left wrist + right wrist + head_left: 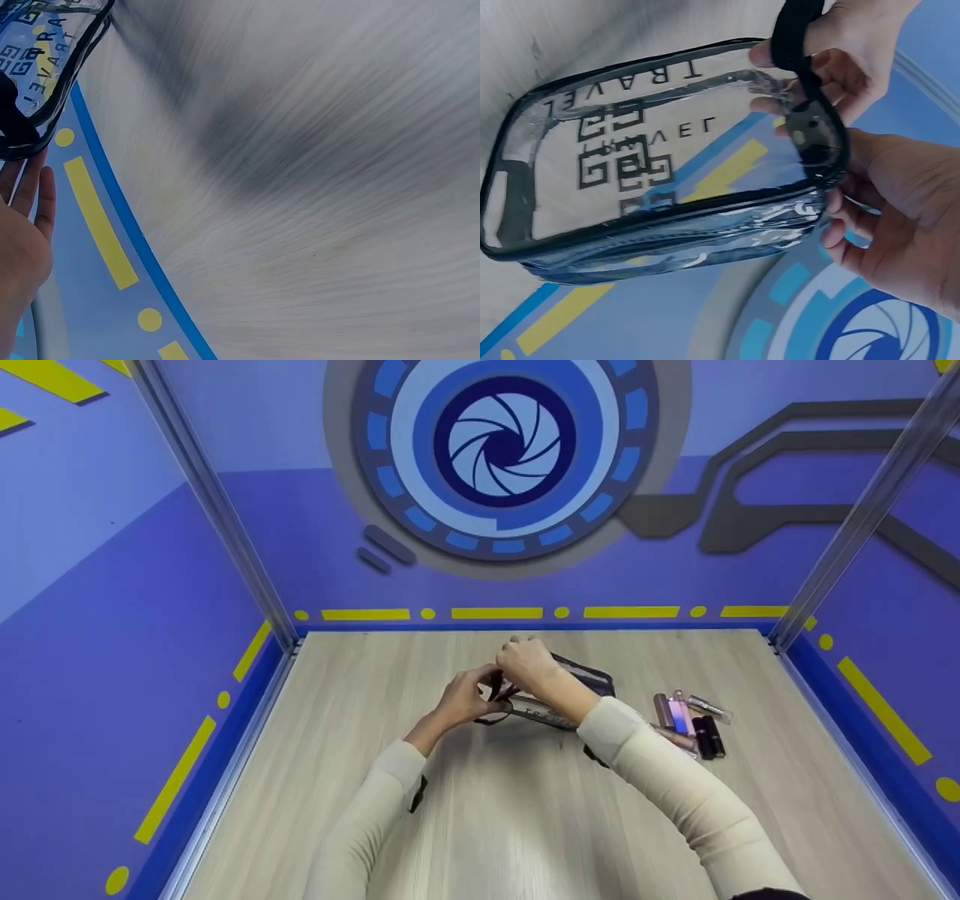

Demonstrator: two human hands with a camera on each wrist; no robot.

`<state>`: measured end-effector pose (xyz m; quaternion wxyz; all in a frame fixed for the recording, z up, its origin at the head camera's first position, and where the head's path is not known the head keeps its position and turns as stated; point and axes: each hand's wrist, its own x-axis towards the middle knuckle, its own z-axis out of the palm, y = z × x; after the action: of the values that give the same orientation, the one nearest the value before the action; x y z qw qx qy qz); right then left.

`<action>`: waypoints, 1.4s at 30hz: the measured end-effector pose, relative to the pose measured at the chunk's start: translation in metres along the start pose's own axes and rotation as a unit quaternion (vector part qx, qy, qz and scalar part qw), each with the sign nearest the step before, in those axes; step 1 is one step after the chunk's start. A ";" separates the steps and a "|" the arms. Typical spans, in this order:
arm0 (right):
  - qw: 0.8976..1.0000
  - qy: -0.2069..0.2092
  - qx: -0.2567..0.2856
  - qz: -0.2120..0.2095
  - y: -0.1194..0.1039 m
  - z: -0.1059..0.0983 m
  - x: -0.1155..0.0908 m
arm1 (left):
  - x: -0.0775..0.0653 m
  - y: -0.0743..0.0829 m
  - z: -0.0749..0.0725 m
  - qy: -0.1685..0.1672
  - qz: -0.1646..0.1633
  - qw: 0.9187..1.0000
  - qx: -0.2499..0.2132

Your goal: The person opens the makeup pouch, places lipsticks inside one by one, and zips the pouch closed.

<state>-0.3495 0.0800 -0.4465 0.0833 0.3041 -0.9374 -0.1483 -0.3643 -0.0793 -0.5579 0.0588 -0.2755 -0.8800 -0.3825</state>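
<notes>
A clear toiletry bag [536, 711] with black trim, dark lettering reading TRAVEL and a black strap [791, 34] is held between both hands over the table. My left hand [461, 699] grips its end by the strap, thumb laid across the band in the right wrist view. At the same end, the curled fingers of my right hand [915, 214] pinch the bag's upper edge; part of their grip is hidden behind the trim. Seen from the left wrist, the bag [56, 67] fills only the upper left corner. Through its clear panels, no contents show.
Right of the bag lies a group of small cosmetics: a brown tube [664, 712], a pink and violet tube [680, 716], black tubes [709, 736] and a clear silver one [709, 708]. The wooden table [337, 720] is enclosed by blue printed panels [247, 540].
</notes>
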 end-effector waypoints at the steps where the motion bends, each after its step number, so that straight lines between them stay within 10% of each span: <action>1: 1.000 0.009 -0.001 0.000 0.001 0.002 0.000 | -0.001 0.000 0.000 0.001 0.001 1.000 -0.001; 26: 0.983 0.091 0.136 0.088 -0.005 0.014 0.002 | -0.006 -0.015 -0.002 -0.007 -0.014 1.000 -0.010; 33: 0.940 0.195 0.263 0.095 -0.001 0.023 -0.002 | -0.011 -0.023 -0.003 -0.016 -0.045 0.999 -0.018; 42: 0.842 0.238 0.460 0.147 0.010 0.038 -0.007 | -0.013 -0.027 -0.007 -0.011 -0.070 0.997 -0.030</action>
<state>-0.3588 0.1009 -0.4794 0.1755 0.1920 -0.8827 0.3914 -0.3680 -0.1048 -0.5749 0.0136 -0.2190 -0.8859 -0.4087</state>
